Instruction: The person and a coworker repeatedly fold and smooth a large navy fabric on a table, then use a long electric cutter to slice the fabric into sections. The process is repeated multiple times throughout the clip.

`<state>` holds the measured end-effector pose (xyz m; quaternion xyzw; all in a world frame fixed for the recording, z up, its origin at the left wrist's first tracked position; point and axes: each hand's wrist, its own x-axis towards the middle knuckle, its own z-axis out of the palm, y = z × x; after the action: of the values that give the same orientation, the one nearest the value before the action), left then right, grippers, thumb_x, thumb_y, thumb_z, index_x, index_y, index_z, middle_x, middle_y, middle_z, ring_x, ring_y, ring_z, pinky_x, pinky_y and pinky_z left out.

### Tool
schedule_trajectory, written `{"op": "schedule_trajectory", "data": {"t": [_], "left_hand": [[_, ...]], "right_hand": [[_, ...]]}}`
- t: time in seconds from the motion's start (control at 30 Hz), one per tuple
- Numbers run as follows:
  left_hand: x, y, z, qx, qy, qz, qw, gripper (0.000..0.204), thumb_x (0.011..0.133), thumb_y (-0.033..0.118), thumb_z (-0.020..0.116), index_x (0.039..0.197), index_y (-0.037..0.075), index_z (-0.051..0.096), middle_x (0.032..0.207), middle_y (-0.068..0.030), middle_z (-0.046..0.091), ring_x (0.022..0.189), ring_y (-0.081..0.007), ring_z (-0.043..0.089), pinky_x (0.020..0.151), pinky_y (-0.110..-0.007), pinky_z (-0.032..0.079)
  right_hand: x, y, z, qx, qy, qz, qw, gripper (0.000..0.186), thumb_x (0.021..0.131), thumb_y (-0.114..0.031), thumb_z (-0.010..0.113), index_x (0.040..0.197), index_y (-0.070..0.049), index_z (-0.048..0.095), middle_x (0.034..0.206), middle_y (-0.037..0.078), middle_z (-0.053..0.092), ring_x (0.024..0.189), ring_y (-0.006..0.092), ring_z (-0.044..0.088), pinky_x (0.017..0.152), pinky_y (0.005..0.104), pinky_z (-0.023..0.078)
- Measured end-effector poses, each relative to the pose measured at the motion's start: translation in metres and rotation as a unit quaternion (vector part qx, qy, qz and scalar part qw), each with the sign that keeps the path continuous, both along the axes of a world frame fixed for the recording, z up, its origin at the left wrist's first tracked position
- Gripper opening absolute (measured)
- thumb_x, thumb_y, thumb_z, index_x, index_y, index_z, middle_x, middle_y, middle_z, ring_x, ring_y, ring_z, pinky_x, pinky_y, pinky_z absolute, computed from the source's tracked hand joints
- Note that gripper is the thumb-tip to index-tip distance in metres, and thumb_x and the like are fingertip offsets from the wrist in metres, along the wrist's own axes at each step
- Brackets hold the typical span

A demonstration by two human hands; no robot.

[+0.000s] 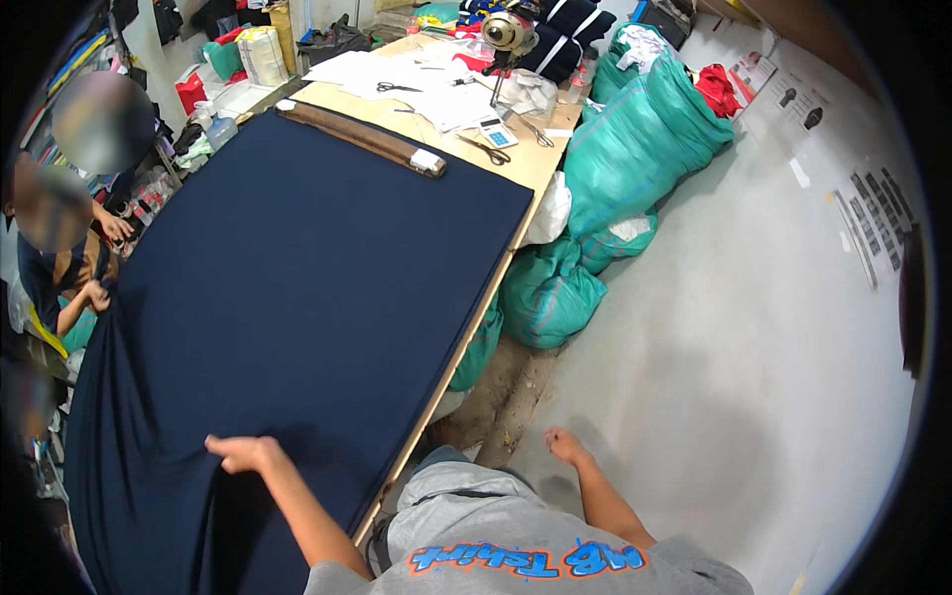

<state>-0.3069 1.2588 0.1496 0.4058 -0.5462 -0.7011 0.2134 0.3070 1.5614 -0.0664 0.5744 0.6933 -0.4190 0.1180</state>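
A wide sheet of dark navy fabric [317, 268] covers most of the long table, smooth in the middle and pulled into folds toward the near left. My left hand [243, 453] is closed on a raised bit of this fabric, and creases run down from the grip. Beside the table, over the floor, my right hand [566, 446] hangs loosely curled with nothing seen in it. Across the table, a co-worker's hand [96, 295] grips the fabric's left edge. A long brown bar with white-wrapped ends [362, 137] lies across the fabric's far end.
Beyond the bar, the wooden tabletop [543, 164] carries white papers [436, 99], scissors [486, 150], a calculator [498, 133] and a machine with a round head [506, 33]. Bulging green sacks [635, 149] crowd the table's right side, near the white wall [754, 327].
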Motion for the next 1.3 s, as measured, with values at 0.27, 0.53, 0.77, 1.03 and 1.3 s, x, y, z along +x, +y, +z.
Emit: {"op": "schedule_trajectory", "data": {"t": [0.27,0.53,0.77,1.03,1.3], "left_hand": [[0.059,0.273,0.046,0.073,0.092,-0.328,0.937,0.045,0.109,0.040,0.071,0.103,-0.004,0.065,0.105,-0.0081,0.070,0.091,-0.0166,0.068,0.085,-0.034,0.059],[0.075,0.355,-0.005,0.018,0.028,-0.263,0.964,0.054,0.111,0.046,0.068,0.080,0.005,0.052,0.086,-0.0001,0.058,0.076,-0.0113,0.053,0.070,-0.032,0.051],[0.109,0.344,-0.056,-0.028,-0.030,-0.042,0.998,0.065,0.109,0.051,0.067,0.123,-0.012,0.065,0.125,-0.0146,0.070,0.108,-0.0233,0.066,0.097,-0.039,0.056],[0.116,0.372,0.003,0.007,0.020,0.082,0.996,0.081,0.108,0.052,0.064,0.154,-0.012,0.050,0.157,-0.0227,0.056,0.138,-0.0343,0.059,0.122,-0.045,0.046],[0.123,0.426,0.041,0.014,0.007,0.109,0.994,0.074,0.107,0.049,0.064,0.153,-0.008,0.055,0.154,-0.0181,0.060,0.134,-0.0322,0.062,0.119,-0.043,0.049]], "right_hand": [[-0.154,0.176,0.061,0.089,0.206,-0.054,0.973,0.026,0.112,-0.012,0.054,0.125,-0.003,0.075,0.100,0.008,0.075,0.080,0.0153,0.071,0.076,0.0335,0.058],[-0.362,0.366,0.128,0.152,0.374,0.012,0.915,0.022,0.107,-0.005,0.056,0.115,-0.004,0.076,0.102,0.011,0.076,0.083,0.0202,0.073,0.076,0.0367,0.059],[-0.536,0.447,0.157,0.324,0.341,0.294,0.832,0.051,0.101,-0.016,0.071,0.151,-0.017,0.062,0.151,0.020,0.055,0.139,0.0437,0.052,0.113,0.0574,0.043],[-0.660,0.519,0.126,0.370,0.255,0.367,0.814,0.084,0.094,-0.030,0.083,0.167,-0.019,0.043,0.162,0.020,0.044,0.134,0.0402,0.053,0.108,0.0560,0.040],[-0.661,0.614,0.117,0.341,0.241,0.287,0.862,0.077,0.091,-0.015,0.080,0.162,-0.013,0.049,0.155,0.019,0.053,0.131,0.0422,0.059,0.110,0.0565,0.043]]}}
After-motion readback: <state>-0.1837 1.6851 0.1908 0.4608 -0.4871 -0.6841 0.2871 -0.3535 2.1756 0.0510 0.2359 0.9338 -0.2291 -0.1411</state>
